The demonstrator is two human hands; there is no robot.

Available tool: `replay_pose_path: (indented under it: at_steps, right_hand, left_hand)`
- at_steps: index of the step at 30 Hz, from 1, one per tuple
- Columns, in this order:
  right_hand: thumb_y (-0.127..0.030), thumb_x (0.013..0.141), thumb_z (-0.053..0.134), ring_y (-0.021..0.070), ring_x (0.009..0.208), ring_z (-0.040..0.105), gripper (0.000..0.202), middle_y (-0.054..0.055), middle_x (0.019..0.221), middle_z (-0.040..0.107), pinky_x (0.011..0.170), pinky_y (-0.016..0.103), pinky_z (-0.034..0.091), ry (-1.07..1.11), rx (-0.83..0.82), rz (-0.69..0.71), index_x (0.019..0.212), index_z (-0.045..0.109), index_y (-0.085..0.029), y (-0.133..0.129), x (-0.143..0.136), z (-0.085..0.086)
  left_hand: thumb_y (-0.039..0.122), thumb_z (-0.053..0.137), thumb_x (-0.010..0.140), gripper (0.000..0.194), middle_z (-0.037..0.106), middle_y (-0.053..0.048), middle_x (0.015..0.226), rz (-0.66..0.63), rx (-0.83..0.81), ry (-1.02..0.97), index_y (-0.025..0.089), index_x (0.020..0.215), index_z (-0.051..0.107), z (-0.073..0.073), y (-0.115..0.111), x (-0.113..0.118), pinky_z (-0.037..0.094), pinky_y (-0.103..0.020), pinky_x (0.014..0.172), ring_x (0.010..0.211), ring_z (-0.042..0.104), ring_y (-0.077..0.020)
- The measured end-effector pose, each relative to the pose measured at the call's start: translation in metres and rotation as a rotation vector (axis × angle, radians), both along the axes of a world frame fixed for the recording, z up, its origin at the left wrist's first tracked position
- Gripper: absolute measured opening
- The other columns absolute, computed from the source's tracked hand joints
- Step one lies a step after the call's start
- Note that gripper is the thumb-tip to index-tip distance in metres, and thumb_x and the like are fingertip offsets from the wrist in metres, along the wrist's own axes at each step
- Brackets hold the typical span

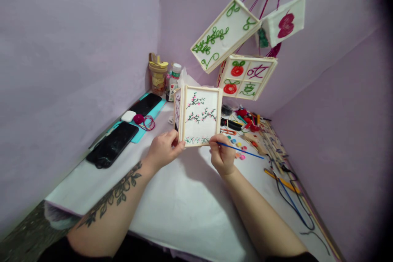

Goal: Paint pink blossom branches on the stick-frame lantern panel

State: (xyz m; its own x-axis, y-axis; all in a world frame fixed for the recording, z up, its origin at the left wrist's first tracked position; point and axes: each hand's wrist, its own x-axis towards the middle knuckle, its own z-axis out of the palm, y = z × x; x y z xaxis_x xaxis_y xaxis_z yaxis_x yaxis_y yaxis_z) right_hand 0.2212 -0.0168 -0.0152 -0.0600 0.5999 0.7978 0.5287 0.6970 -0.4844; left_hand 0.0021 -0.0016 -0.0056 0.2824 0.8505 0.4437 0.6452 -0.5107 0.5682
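A box-shaped lantern (201,125) with a pale wooden frame and white panels is held up over the table. Its front panel carries painted dark branches with pink blossoms, and a row of small flowers runs along the bottom. My left hand (166,149) grips the lantern's lower left corner, thumb on the front frame. In my right hand (222,155) is a thin blue paintbrush (242,150), pinched near the lower right corner of the panel. The brush's handle points right; its tip is hidden by my fingers. Small paint pots (238,144) sit behind my right hand.
Decorated lanterns (250,75) hang on purple cords at upper right. On the left lie phones (113,144), a white case (128,116) and purple cord (149,123). A cup (158,80) and bottle (173,82) stand behind. Pliers (231,124), a yellow cutter (281,181) and wooden strips line the right.
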Motion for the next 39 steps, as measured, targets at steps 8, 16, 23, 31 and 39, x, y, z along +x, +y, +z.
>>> replay_pose_path:
  at_steps: [8,16,23,31,39]
  right_hand:
    - [-0.011,0.086,0.048,0.0147,0.064,0.052,0.013,0.001,0.074,0.052,0.060,0.029,0.044,-0.011,0.018,0.011,0.090,0.054,-0.021,0.0005,-0.0018,0.0032]
    - [-0.013,0.086,0.048,0.0158,0.066,0.053,0.011,0.001,0.073,0.054,0.061,0.030,0.044,-0.029,0.037,-0.001,0.089,0.055,-0.021,0.0007,-0.0040,0.0062]
    - [-0.014,0.087,0.048,0.0148,0.064,0.053,0.010,0.001,0.073,0.053,0.060,0.030,0.045,-0.006,0.003,-0.008,0.088,0.055,-0.021,0.0000,-0.0026,0.0034]
    - [-0.017,0.087,0.049,0.0139,0.061,0.053,0.008,0.001,0.074,0.054,0.056,0.029,0.045,0.022,-0.055,-0.021,0.089,0.055,-0.022,-0.0005,-0.0003,-0.0021]
    - [-0.015,0.087,0.049,0.0145,0.064,0.053,0.010,0.001,0.073,0.054,0.059,0.029,0.044,0.000,-0.019,0.001,0.089,0.056,-0.021,0.0006,-0.0017,0.0022]
  left_hand:
    - [0.040,0.050,0.084,0.025,0.053,0.001,0.063,-0.009,0.011,-0.003,0.020,0.071,0.043,-0.0031,0.0009,-0.0001,0.038,-0.025,0.054,0.058,0.052,-0.0137]
    - [0.041,0.049,0.085,0.026,0.053,0.002,0.063,-0.007,0.019,0.009,0.020,0.071,0.042,-0.0040,0.0010,-0.0003,0.038,-0.025,0.055,0.058,0.051,-0.0136]
    - [0.041,0.049,0.085,0.026,0.052,0.002,0.063,-0.011,0.007,0.004,0.020,0.071,0.042,-0.0035,0.0015,0.0001,0.038,-0.025,0.054,0.058,0.051,-0.0134]
    - [0.040,0.049,0.085,0.025,0.051,0.002,0.063,-0.016,0.003,0.002,0.020,0.071,0.042,-0.0023,0.0012,-0.0002,0.036,-0.025,0.054,0.058,0.050,-0.0133]
    - [0.039,0.049,0.085,0.026,0.050,0.002,0.062,-0.016,0.015,-0.003,0.020,0.070,0.041,-0.0028,0.0000,0.0009,0.035,-0.026,0.054,0.057,0.049,-0.0132]
